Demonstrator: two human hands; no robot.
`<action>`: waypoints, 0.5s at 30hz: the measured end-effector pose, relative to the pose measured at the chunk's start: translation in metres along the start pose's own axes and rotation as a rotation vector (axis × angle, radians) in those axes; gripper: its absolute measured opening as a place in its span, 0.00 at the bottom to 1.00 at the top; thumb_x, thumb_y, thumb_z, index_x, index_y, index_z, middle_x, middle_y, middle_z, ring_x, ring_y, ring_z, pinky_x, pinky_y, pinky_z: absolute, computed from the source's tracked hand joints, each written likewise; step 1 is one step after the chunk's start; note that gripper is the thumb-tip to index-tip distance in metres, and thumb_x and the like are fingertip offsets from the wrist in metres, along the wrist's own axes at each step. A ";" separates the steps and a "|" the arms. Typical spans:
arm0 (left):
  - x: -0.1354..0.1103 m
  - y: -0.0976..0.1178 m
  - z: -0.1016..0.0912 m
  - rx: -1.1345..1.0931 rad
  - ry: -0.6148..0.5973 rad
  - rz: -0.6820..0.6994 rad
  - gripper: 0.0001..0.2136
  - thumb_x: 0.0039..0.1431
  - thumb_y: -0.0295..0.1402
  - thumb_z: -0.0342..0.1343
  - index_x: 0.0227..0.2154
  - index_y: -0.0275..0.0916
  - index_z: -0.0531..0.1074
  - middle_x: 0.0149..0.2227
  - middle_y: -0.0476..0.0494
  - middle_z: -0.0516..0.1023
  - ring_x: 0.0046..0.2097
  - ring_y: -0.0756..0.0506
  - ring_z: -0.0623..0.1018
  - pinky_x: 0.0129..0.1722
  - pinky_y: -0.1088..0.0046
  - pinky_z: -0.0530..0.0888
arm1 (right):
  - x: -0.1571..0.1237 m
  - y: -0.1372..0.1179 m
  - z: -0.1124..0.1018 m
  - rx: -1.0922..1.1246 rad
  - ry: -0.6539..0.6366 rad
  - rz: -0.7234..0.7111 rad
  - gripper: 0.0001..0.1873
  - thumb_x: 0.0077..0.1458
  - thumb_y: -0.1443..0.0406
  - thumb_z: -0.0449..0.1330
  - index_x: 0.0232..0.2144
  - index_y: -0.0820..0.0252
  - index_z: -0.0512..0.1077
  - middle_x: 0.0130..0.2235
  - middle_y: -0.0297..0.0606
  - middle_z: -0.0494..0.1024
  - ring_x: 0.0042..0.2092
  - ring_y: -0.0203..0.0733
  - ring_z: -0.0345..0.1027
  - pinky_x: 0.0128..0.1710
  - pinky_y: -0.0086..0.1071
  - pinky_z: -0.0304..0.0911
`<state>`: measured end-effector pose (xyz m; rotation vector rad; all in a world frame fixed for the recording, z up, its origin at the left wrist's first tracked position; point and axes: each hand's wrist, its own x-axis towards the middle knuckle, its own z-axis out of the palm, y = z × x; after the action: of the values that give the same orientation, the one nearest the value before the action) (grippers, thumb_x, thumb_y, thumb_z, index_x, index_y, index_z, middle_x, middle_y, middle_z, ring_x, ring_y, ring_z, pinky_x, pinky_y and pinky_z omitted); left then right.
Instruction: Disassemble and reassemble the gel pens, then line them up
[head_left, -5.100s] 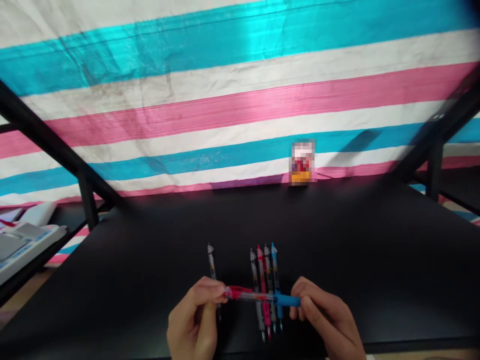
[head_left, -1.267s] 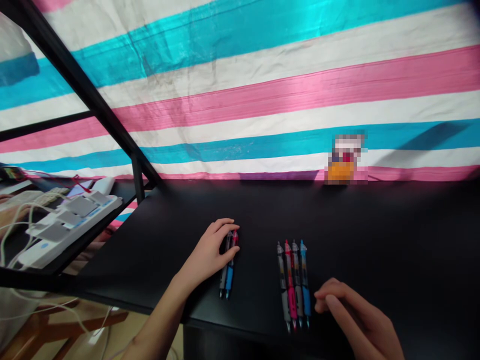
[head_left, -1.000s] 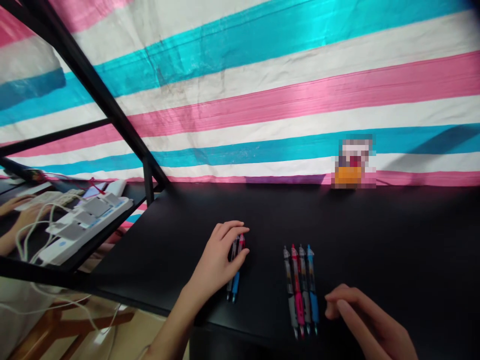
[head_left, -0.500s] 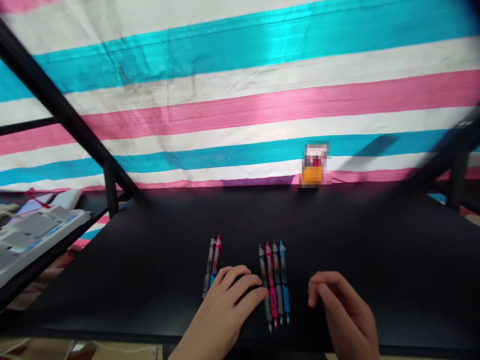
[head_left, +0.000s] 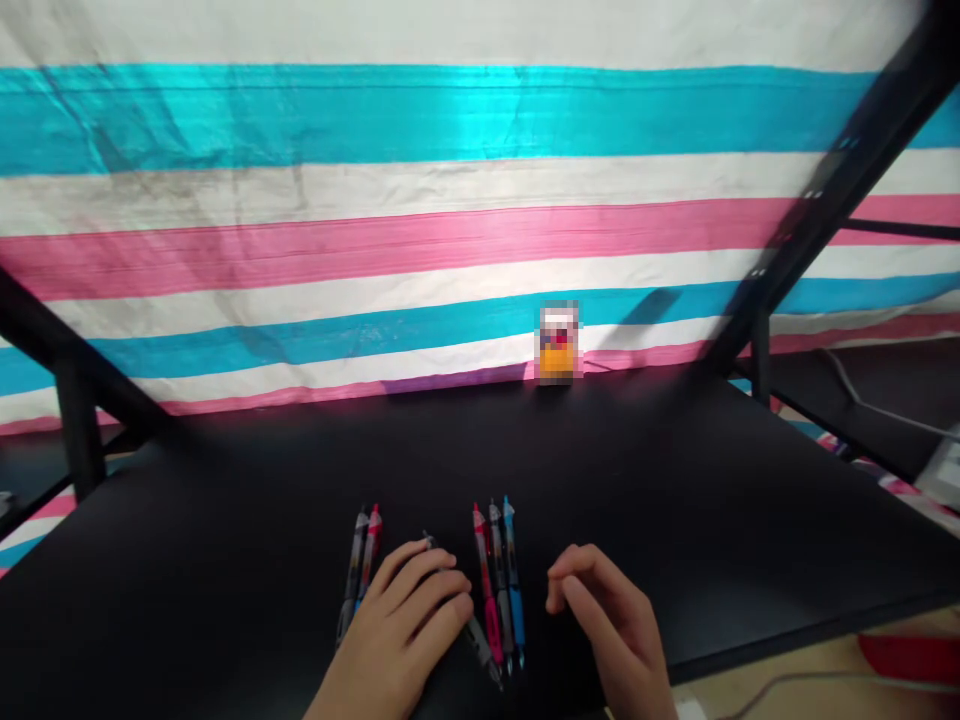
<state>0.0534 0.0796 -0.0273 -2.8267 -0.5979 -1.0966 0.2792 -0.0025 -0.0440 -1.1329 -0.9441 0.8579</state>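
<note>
Looking forward and down from the head camera, the left hand [head_left: 401,625] lies curled over a slanted grey retractable pen [head_left: 476,640], its tip poking out past the fingers; whether that grip is clenched or merely resting on the barrel, I cannot tell. The right hand [head_left: 606,625] is released and holds nothing, its fingers loosely bent just beside an upright row of three pens [head_left: 499,590] with pink, dark and blue barrels. Further left, a pair of pens [head_left: 360,565] lies close together, near the left hand. All of them sit on a black counter [head_left: 675,480], below a striped cloth backdrop [head_left: 450,240] and a pixelated orange-and-white object [head_left: 557,345]. The slanted pen's tip lies close to the row, so a careless sweep of the left hand could knock it into them, and round barrels could roll out of line.
</note>
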 end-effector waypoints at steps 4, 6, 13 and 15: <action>-0.001 0.008 -0.002 0.034 0.089 -0.035 0.19 0.69 0.18 0.50 0.52 0.45 0.78 0.41 0.45 0.85 0.46 0.43 0.80 0.64 0.53 0.69 | 0.006 -0.007 0.000 -0.247 -0.256 -0.194 0.07 0.66 0.60 0.61 0.38 0.55 0.78 0.35 0.37 0.77 0.38 0.44 0.70 0.39 0.34 0.64; 0.001 0.013 -0.002 0.074 0.093 -0.010 0.19 0.69 0.17 0.49 0.52 0.43 0.78 0.40 0.45 0.85 0.45 0.44 0.80 0.64 0.53 0.67 | 0.008 -0.007 0.000 -0.341 -0.358 -0.240 0.06 0.67 0.64 0.61 0.35 0.55 0.75 0.33 0.36 0.77 0.38 0.44 0.70 0.39 0.34 0.64; -0.011 0.018 -0.006 0.035 0.060 -0.123 0.25 0.65 0.13 0.51 0.59 0.42 0.76 0.47 0.43 0.86 0.49 0.42 0.81 0.59 0.58 0.69 | 0.001 0.002 -0.005 -0.277 -0.167 -0.054 0.24 0.76 0.58 0.50 0.25 0.57 0.65 0.28 0.32 0.68 0.29 0.38 0.64 0.31 0.31 0.57; -0.016 0.019 -0.008 0.040 0.121 -0.164 0.28 0.64 0.13 0.54 0.62 0.44 0.74 0.46 0.44 0.86 0.46 0.42 0.82 0.54 0.60 0.73 | -0.001 0.003 -0.004 -0.235 -0.094 0.002 0.26 0.76 0.56 0.49 0.24 0.57 0.64 0.26 0.31 0.67 0.28 0.37 0.62 0.30 0.30 0.56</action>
<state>0.0443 0.0555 -0.0303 -2.6930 -0.8435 -1.2551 0.2822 -0.0044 -0.0478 -1.3024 -1.1438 0.8228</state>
